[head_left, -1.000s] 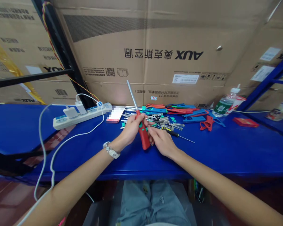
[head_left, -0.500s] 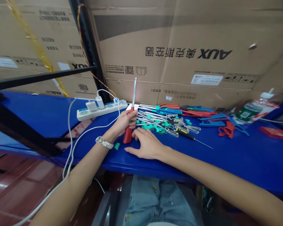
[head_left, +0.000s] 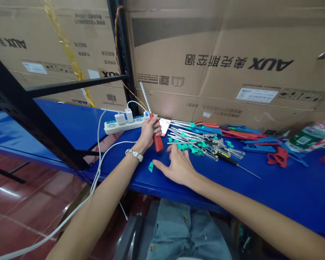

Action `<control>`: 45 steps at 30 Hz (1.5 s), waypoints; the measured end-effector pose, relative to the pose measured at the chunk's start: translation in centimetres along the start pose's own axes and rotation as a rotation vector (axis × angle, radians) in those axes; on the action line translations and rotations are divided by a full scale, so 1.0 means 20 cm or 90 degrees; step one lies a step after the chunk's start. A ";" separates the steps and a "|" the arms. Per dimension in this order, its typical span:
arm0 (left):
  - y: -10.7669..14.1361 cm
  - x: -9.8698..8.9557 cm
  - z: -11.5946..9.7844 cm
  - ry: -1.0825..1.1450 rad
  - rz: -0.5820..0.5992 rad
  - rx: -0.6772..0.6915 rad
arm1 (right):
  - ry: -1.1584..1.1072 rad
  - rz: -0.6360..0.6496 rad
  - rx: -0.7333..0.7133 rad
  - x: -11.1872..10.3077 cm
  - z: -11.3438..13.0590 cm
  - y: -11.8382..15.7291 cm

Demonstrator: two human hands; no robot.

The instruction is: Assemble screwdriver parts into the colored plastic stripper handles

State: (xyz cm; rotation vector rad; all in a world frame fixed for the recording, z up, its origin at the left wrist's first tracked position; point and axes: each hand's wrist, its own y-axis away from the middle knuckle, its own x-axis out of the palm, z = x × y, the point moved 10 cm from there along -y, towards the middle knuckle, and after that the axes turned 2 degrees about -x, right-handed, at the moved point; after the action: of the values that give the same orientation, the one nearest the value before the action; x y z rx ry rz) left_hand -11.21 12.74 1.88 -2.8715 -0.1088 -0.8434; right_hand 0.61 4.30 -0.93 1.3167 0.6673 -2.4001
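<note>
My left hand (head_left: 151,130) is wrapped round a red-handled tool (head_left: 158,143) with a long metal shaft that points up and tilts left. My right hand (head_left: 177,164) rests low over the blue tabletop with thumb and fingers apart, holding nothing. Just left of its thumb lies a small green piece (head_left: 151,167). Beyond the right hand is a pile of metal rods with green clips (head_left: 195,146). A yellow and black screwdriver (head_left: 226,158) lies at the pile's right edge, its shaft pointing right.
A white power strip (head_left: 124,125) with plugs and cables sits at the left by a black metal post (head_left: 124,54). Blue and red plastic tools (head_left: 260,144) and a bottle (head_left: 304,137) stand or lie at the right. Cardboard boxes (head_left: 216,83) line the back.
The view has shifted left. The red tool has gone from nearly upright to leaning left, its handle end away from my right hand. My right hand stays open.
</note>
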 end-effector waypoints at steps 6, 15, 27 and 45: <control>0.02 0.07 0.05 -0.140 0.063 -0.029 | 0.042 0.088 -0.211 0.10 0.24 0.02; 0.02 0.12 0.07 -0.291 0.128 -0.010 | 0.002 0.055 -0.130 -0.07 -0.11 -0.02; 0.10 0.56 0.24 -0.914 0.416 0.274 | -0.440 -0.270 0.037 -0.62 -0.78 0.08; 0.24 0.51 0.24 -1.032 0.477 0.377 | -0.593 -0.266 0.012 -0.75 -0.80 0.15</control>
State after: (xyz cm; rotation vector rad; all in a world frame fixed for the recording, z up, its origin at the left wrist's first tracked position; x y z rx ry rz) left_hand 0.37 9.02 2.82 -1.9462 0.4236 1.3789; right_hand 21.06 11.36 3.61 -0.0519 0.6514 -2.9235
